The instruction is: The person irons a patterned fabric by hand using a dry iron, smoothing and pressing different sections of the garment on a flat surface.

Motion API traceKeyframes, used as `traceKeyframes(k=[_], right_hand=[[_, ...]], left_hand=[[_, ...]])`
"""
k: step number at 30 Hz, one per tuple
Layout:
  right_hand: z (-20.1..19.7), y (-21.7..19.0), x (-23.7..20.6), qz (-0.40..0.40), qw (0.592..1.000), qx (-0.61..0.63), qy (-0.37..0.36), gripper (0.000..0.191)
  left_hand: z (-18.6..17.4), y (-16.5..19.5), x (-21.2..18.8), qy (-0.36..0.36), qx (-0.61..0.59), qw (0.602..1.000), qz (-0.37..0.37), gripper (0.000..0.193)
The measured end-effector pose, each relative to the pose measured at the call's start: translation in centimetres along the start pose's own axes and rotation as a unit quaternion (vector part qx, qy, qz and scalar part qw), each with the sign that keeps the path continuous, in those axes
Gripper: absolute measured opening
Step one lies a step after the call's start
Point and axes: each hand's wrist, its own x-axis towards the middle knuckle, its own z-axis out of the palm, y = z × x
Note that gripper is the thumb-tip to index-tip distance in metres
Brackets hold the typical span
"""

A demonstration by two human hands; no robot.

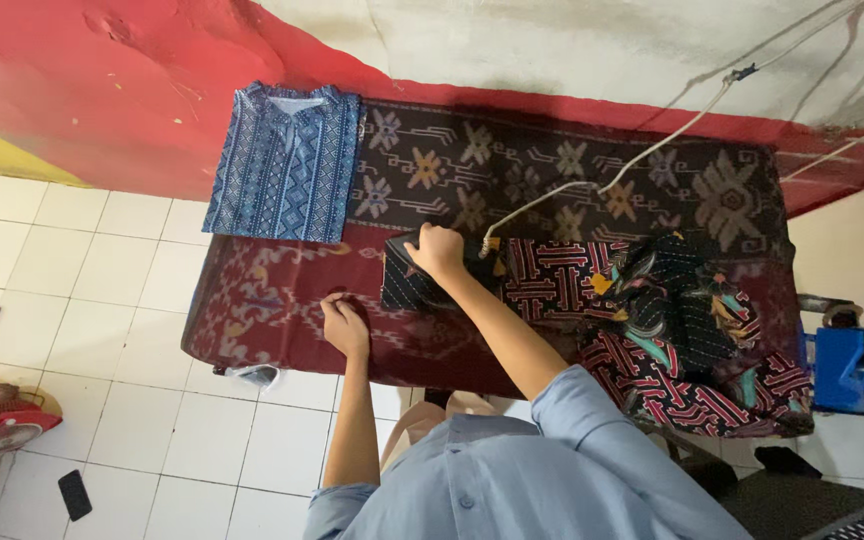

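Right hand (436,250) gripping iron (482,262) on dark cloth (407,285) — left hand (345,325) curled, pressing maroon cover (252,310)

Right hand (438,250): closed in a grip, arm extended forward. Left hand (346,325): curled, palm down, beside and nearer the torso.

Even, fairly bright light fills the scene, with no hard glare. The white floor tiles (132,290) left of the patterned table cloth (552,170) look brightest, slightly washed. Along the far edge of that cloth, the red wall band (102,90) casts a soft dark shadow onto it. Under the near edge of the cloth the floor darkens. The wide lens bends straight lines: the wall band curves toward the left corner, and tiles stretch there. Focus is sharp on the cloth; the blue shirt sleeve (572,440) nearest the camera is soft.
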Motion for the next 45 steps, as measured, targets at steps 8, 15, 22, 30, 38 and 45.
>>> traceKeyframes(k=[8, 15, 22, 30, 38, 45], right_hand=[[1.1, 0.8, -6.0, -0.154, 0.985, 0.036, -0.066, 0.048], [0.4, 1.7, -5.9, -0.213, 0.973, 0.084, 0.021, 0.047], [-0.7, 0.5, -0.7, -0.034, 0.998, -0.012, 0.056, 0.051], [1.2, 3.5, -6.3, -0.193, 0.979, 0.027, -0.057, 0.049], [0.4, 9.8, -8.9, -0.236, 0.971, 0.023, 0.023, 0.056], [-3.8, 17.4, -4.7, -0.082, 0.994, -0.025, 0.061, 0.055]], left_hand=[[-0.4, -0.6, 0.1, 0.006, -0.041, 0.999, -0.008, 0.021], [0.0, -0.5, 0.2, 0.036, -0.032, 0.998, 0.038, 0.021], [0.0, 0.0, 0.0, 0.009, -0.044, 0.999, -0.014, 0.021], [-0.1, -0.6, -0.3, 0.0, -0.041, 0.999, -0.02, 0.021], [0.0, -0.4, -0.6, -0.014, 0.002, 1.0, 0.006, 0.018], [0.6, 0.3, -0.8, 0.027, 0.096, 0.991, 0.092, 0.014]])
